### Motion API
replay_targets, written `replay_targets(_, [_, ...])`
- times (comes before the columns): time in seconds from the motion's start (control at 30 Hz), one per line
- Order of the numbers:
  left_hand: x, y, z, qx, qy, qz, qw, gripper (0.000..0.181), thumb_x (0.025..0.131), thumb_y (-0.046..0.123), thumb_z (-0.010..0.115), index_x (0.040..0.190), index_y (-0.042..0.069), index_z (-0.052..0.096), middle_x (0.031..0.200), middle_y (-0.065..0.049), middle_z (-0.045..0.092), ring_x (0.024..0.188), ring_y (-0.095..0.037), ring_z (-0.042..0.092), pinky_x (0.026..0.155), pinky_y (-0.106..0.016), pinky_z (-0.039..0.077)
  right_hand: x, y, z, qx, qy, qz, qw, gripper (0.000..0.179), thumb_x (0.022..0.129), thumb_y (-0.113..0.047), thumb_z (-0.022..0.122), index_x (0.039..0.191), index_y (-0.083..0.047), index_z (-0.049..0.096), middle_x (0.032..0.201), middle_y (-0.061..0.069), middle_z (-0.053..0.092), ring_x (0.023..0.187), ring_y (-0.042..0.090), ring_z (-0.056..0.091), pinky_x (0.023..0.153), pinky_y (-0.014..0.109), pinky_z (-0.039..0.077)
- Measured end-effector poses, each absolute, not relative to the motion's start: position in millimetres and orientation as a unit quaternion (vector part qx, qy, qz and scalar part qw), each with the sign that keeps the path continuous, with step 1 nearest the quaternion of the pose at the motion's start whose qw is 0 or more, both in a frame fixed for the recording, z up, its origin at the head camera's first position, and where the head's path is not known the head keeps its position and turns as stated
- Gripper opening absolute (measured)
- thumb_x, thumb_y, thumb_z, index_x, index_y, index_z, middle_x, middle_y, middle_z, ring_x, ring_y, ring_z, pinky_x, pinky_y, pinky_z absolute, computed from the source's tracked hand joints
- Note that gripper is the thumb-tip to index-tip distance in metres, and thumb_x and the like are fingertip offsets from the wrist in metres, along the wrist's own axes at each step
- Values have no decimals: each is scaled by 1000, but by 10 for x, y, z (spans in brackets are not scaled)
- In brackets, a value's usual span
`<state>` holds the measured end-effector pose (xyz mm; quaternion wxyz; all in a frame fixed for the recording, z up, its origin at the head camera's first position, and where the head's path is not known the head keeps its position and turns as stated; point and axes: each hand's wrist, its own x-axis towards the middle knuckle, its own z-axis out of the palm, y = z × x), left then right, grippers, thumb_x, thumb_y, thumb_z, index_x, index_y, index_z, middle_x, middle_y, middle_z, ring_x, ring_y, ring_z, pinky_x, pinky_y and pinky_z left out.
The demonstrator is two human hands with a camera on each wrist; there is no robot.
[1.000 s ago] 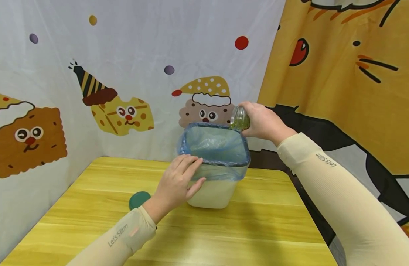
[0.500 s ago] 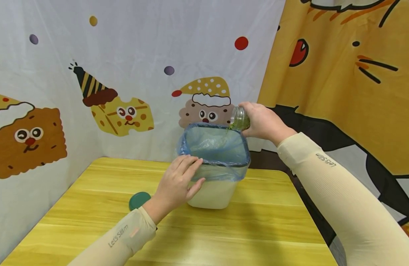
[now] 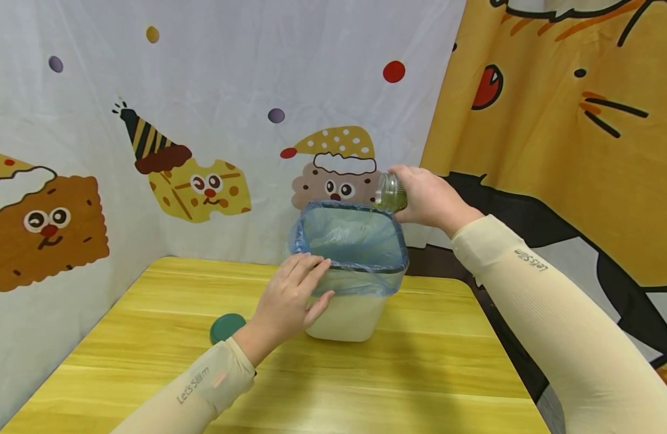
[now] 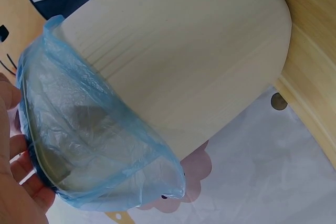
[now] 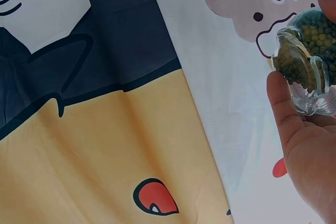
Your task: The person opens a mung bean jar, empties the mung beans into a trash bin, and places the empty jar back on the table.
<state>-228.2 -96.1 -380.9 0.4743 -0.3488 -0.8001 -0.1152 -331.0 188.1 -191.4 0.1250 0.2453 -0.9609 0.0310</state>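
Note:
My right hand (image 3: pixel 435 199) grips a small glass jar (image 3: pixel 390 193) tipped sideways over the far right corner of a cream bin (image 3: pixel 344 318). Small round green beans (image 5: pixel 316 34) lie inside the jar, seen well in the right wrist view. A few drop from its mouth into the blue plastic bag (image 3: pixel 350 234) that lines the bin and folds over its dark rim. On the near left of that rim rests my left hand (image 3: pixel 288 295), fingers extended and thumb apart. The left wrist view shows its fingertips (image 4: pixel 44 195) against the bagged edge.
A round green lid (image 3: pixel 227 328) lies on the yellow wood-grain table (image 3: pixel 333 386), left of the bin and beside my left wrist. Behind the table hangs a white cloth (image 3: pixel 230 72) with cartoon prints; an orange cloth (image 3: pixel 539 150) hangs at right.
The jar stays tipped in my right hand. Beans fell from its mouth in a thicker stream half a second ago; now only a few fall. My left hand stays on the rim.

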Motion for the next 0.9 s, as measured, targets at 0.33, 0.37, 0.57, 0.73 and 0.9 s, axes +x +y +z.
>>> replay_targets(0.33, [-2283,-963,-3811,-350,-799,-116,475,54,94,33,80,136,1,70,130,-14,70,123,-33,66,115,-48,53,-3313,1849,-1874,247,-961,27,122,95,83,-15,91,161,-5,38,147,22,59,126,40,63,103,59,59])
replay_targets(0.37, [-2284,-963,-3810,-350,-799,-116,475,54,94,33,80,136,1,70,130,-14,70,123,-33,66,115,-48,53,-3313,1846,-1870,248,-961,26,122,94,83,-14,91,161,-5,38,147,21,59,126,40,63,103,59,59])
replay_targets(0.57, [-2288,-964,-3810,-349,-801,-116,472,55,93,32,82,137,2,69,131,-14,70,123,-33,65,116,-48,52,-3310,1840,-1863,255,-958,26,131,93,82,-13,92,159,-5,41,145,21,61,125,39,63,103,58,59])
replay_targets(0.73, [-2283,-963,-3809,-348,-802,-114,471,54,94,33,80,137,2,69,131,-14,70,124,-33,65,116,-48,52,-3307,1834,-1873,256,-957,25,131,94,81,-14,92,160,-5,41,146,21,61,126,39,63,104,57,59])
replay_targets(0.9, [-2278,-960,-3811,-348,-801,-112,475,53,95,33,79,136,2,70,130,-14,70,123,-33,66,116,-48,52,-3318,1824,-1884,257,-957,19,131,93,82,-14,91,160,-4,40,146,21,60,127,40,62,105,58,58])
